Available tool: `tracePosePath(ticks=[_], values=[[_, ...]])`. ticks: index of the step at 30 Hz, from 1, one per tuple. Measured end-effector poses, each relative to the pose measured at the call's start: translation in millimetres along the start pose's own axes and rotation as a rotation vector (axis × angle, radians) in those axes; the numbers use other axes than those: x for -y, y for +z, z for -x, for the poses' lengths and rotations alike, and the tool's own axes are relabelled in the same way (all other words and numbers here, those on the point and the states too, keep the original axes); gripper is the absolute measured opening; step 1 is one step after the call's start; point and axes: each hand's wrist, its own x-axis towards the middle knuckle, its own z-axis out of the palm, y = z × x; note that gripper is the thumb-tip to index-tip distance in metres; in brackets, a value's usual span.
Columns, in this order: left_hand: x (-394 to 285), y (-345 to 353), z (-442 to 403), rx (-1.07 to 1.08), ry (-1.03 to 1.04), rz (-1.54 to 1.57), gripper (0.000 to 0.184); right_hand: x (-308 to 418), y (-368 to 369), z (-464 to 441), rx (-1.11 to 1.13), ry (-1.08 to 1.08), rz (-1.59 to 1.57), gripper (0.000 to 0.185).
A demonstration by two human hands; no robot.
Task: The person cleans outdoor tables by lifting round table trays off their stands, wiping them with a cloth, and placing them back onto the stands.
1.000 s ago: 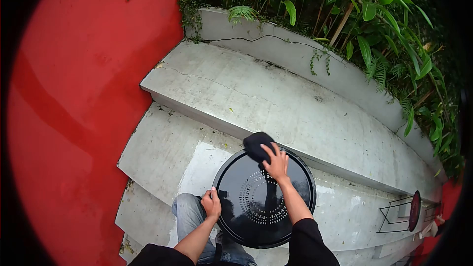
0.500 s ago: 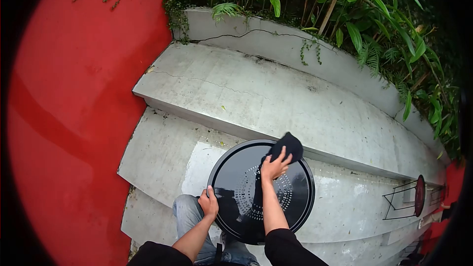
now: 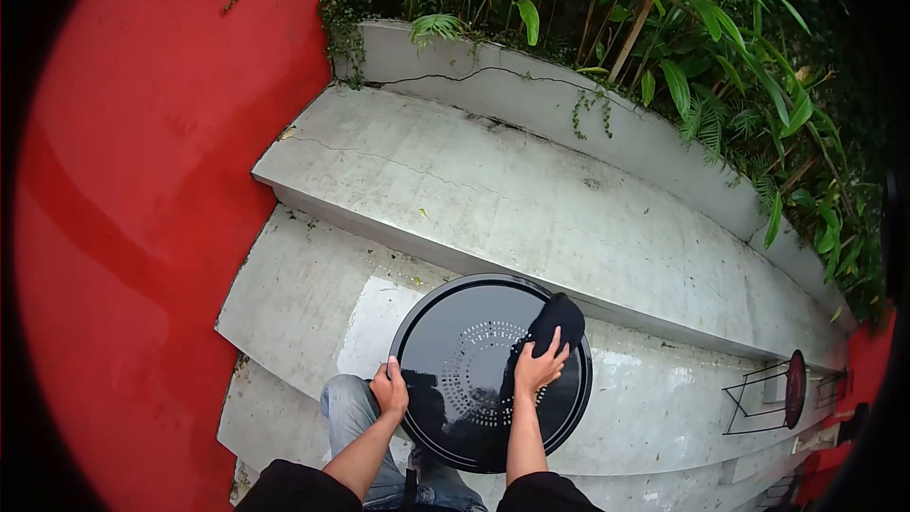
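Head view: a red surface fills the left side, and pale steps rise away from the person towards a low wall with plants above it. Well apart at the right is a dark red stool on thin legs.

The black tray is in front of the person, over the steps, just beside the jeans and between the two hands. It is round, so it has no long axis; a ring-shaped pattern of pale marks sits around its middle.

The left hand is closed at the tray's left rim, thumb on the edge; how its other fingers sit underneath cannot be told. The right hand is partly curled, fingers spread over a black cloth and pressing it to the tray's upper right part. The cloth lies directly beyond the right palm, away from the person, its longer axis slanting up and rightward. The right hand is the nearer one; the left is across the tray, well apart from the cloth.
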Motion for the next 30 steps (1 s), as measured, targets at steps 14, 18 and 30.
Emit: tracePosePath(ticks=[14,18,30], values=[[10.2,2.4,-2.2,-0.009,-0.045,0.063,0.062,6.0,-23.3,34.4,0.275,-0.466,-0.089,0.067],[3.4,-2.2,-0.8,0.010,-0.050,0.058,0.062,46.7,4.1,46.0,0.000,0.224,-0.143,0.074],[-5.4,-3.0,-0.9,-0.004,-0.039,0.096,0.062,23.1,7.4,7.4,0.087,0.079,-0.077,0.076]])
